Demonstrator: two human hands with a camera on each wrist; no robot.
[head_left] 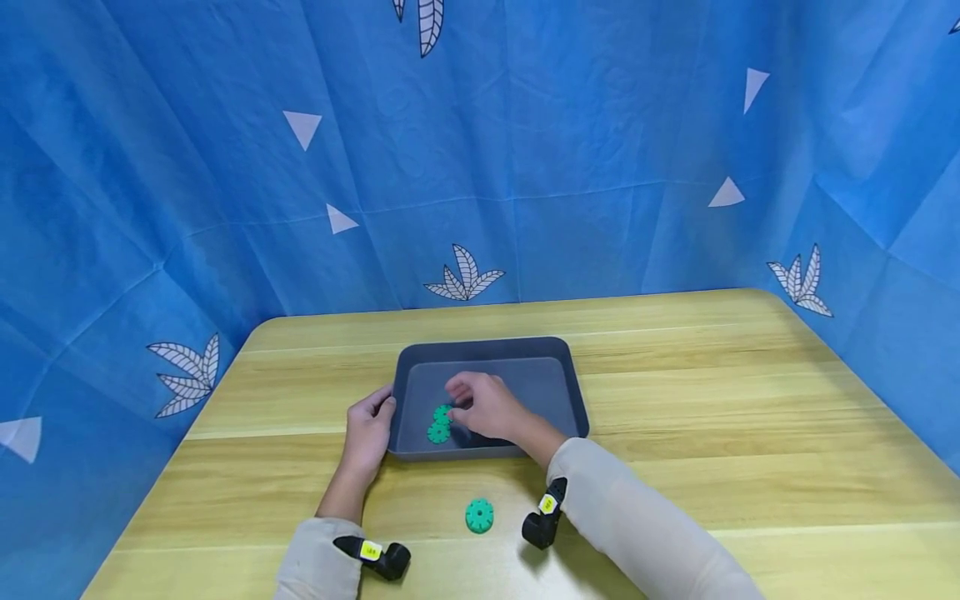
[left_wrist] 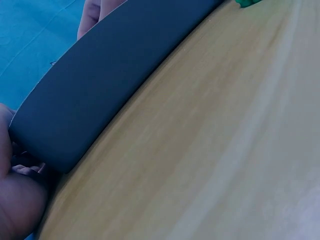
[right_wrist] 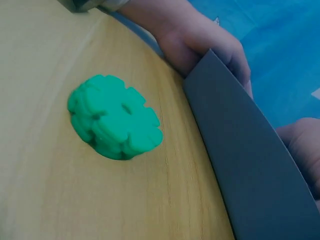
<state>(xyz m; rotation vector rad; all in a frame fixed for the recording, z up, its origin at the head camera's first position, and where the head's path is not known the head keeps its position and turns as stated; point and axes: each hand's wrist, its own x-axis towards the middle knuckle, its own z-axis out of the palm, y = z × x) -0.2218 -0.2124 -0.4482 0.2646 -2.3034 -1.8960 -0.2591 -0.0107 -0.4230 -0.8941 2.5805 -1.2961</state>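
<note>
A grey tray sits on the wooden table. My left hand grips its near left corner, thumb on the rim; the right wrist view shows that hand wrapped round the tray's edge. My right hand reaches into the tray with curled fingers at a green gear. A second green gear lies just beside it on the tray floor. A third green gear lies flat on the table in front of the tray. The left wrist view shows the tray's outer wall.
Blue cloth with leaf and triangle prints hangs round the back and both sides of the table. Black wrist cameras sit on both sleeved forearms. Bare wood stretches to the right of the tray.
</note>
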